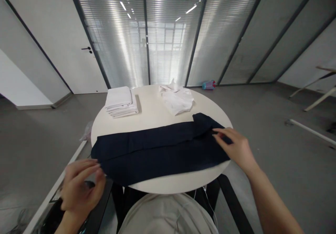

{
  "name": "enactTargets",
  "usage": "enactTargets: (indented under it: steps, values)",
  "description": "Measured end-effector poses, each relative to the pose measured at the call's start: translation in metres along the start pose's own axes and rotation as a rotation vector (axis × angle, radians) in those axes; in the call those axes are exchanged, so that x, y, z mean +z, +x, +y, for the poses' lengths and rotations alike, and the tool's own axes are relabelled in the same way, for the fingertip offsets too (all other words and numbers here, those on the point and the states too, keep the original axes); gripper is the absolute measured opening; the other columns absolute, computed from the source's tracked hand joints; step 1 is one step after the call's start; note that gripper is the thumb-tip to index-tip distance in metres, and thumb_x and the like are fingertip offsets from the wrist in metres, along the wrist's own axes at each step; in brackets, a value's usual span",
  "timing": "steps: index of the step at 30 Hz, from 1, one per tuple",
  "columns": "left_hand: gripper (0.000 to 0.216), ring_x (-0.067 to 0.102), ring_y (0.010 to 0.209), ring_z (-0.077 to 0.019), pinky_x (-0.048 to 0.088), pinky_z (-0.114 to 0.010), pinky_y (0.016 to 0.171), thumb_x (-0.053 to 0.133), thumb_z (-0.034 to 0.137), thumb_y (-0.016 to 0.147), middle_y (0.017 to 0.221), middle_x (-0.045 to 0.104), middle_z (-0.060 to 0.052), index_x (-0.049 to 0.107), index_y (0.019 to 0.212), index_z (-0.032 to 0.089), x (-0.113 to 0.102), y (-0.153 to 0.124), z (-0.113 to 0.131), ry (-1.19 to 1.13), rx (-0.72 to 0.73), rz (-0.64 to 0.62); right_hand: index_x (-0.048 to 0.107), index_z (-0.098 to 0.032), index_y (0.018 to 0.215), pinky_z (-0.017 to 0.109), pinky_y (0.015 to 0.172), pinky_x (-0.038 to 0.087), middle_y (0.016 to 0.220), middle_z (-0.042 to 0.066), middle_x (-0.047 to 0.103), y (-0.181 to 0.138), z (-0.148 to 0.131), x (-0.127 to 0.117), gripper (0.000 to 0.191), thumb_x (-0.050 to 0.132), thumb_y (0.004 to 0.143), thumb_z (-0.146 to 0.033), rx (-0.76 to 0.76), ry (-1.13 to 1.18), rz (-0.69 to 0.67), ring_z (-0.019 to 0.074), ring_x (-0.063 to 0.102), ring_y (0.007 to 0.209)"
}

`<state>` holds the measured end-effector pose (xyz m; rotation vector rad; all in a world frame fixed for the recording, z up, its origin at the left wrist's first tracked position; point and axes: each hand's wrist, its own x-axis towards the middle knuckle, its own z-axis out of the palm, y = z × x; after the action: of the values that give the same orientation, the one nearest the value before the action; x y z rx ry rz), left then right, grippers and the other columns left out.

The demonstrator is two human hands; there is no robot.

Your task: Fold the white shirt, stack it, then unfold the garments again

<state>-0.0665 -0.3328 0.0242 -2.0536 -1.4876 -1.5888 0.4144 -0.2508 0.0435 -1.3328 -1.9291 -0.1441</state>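
Two hands are on one dark navy garment (pixel 160 150), which is spread lengthwise across the near half of the round white table (pixel 154 113), in the lower middle of the frame.

Lower left of the frame: the left hand (pixel 80 186) is curled, fingertips pinched at the garment's left end where it overhangs the table edge. Whether cloth is actually clamped between the fingers cannot be told; the grip point is hidden by the knuckles.

Upper left of the table: a stack of folded white cloths (pixel 120 102), squared up, well apart from the dark garment.

Upper middle: a crumpled white garment (pixel 177 99), unfolded, just beyond the dark one's far edge.

Right of centre: the right hand (pixel 235 146) is laid on the garment's right end, fingers extended and lightly pinched at a raised fold near the edge.

Step judged: folding in progress, the garment already doubled lengthwise, with the ends being squared. The next move would call for both ends to be gripped firmly and kept aligned so the long fold is not skewed.

Hard to make out: the garment type, its underside, and the table base. A dark object under the left hand is cut off at the frame's bottom. A small blue-and-pink item (pixel 208 84) on the floor by the glass wall is too small to identify.
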Motion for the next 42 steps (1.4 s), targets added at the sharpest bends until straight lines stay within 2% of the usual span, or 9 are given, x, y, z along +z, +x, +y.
enactTargets:
  steps: [4,10,15,20,24,29,35,39,42]
  values:
    - [0.029,0.063,0.087,-0.0178,0.049,-0.033,0.08,0.057,0.012,0.093,0.098,0.067,-0.003,0.059,0.119,0.024,0.034,0.034,0.037,-0.024,0.396,-0.585,0.067,-0.027,0.127,0.031,0.065,0.05,0.066,-0.002,0.066,0.018,-0.043,0.028,0.043,0.069,0.085,-0.028,-0.084,0.054,-0.439,0.0193,0.062,0.061]
    - [0.032,0.064,0.102,-0.0197,0.05,-0.035,0.093,0.059,0.028,0.096,0.113,0.066,-0.004,0.06,0.129,0.027,0.081,0.052,0.065,-0.061,0.529,-1.042,0.073,-0.022,0.1,0.029,0.066,0.052,0.063,-0.001,0.07,0.078,-0.055,0.049,0.026,0.05,0.088,-0.016,0.09,0.23,-0.43,0.0171,0.067,0.058]
    - [0.045,0.055,0.124,-0.0281,0.048,-0.043,0.102,0.053,0.034,0.098,0.139,0.054,-0.014,0.05,0.141,0.019,0.122,0.06,0.053,0.056,0.361,-0.869,0.063,-0.02,0.126,0.04,0.091,0.055,0.109,0.008,0.075,0.126,-0.06,0.053,0.037,0.051,0.092,-0.026,0.074,0.355,-0.165,0.0247,0.071,0.102]
    - [0.047,0.065,0.102,-0.0286,0.053,-0.042,0.089,0.066,0.037,0.09,0.113,0.064,-0.013,0.058,0.13,0.013,0.144,0.062,0.049,0.136,0.277,-0.897,0.038,-0.019,0.153,0.051,0.108,0.044,0.138,0.015,0.06,0.133,-0.048,0.084,0.066,0.056,0.091,-0.032,-0.045,0.206,-0.301,0.0306,0.058,0.127]
    - [0.022,0.066,0.09,-0.0204,0.051,-0.032,0.082,0.053,0.013,0.096,0.099,0.066,-0.006,0.065,0.114,0.019,0.112,0.063,0.071,-0.017,0.423,-1.009,0.01,-0.017,0.161,0.055,0.112,0.038,0.151,0.021,0.045,0.127,-0.038,0.097,0.09,0.061,0.089,-0.034,-0.081,0.128,-0.396,0.035,0.045,0.139]
    - [0.017,0.063,0.077,-0.0182,0.048,-0.029,0.072,0.056,0.016,0.094,0.085,0.065,-0.004,0.068,0.102,0.025,0.037,0.057,0.102,-0.323,0.645,-1.286,-0.01,-0.013,0.16,0.061,0.115,0.03,0.158,0.026,0.029,0.13,-0.042,0.082,0.113,0.071,0.083,-0.03,-0.165,0.015,-0.285,0.0425,0.032,0.145]
    - [0.017,0.066,0.07,-0.0152,0.049,-0.024,0.062,0.065,0.025,0.091,0.084,0.069,-0.002,0.074,0.105,0.03,0.007,0.064,0.099,-0.515,0.441,-1.425,-0.002,-0.026,0.162,0.063,0.112,0.036,0.152,0.015,0.041,0.131,-0.067,0.059,0.082,0.049,0.097,-0.023,-0.247,0.084,0.024,0.0363,0.042,0.138]
    - [0.047,0.068,0.092,-0.015,0.056,-0.025,0.08,0.063,0.033,0.094,0.115,0.066,-0.004,0.054,0.14,0.033,0.038,0.072,0.086,-0.465,0.08,-1.096,0.001,-0.029,0.162,0.061,0.112,0.038,0.152,0.013,0.041,0.122,-0.097,0.042,0.073,0.042,0.102,-0.028,-0.329,0.144,0.126,0.0355,0.046,0.135]
    - [0.105,0.045,0.138,-0.033,0.045,-0.049,0.109,0.079,0.045,0.078,0.152,0.037,-0.016,0.015,0.16,0.028,0.083,0.065,0.071,-0.25,0.029,-0.694,0.004,-0.03,0.162,0.059,0.111,0.04,0.153,0.011,0.042,0.108,-0.125,0.029,0.072,0.043,0.102,-0.034,-0.404,0.176,0.16,0.0363,0.047,0.135]
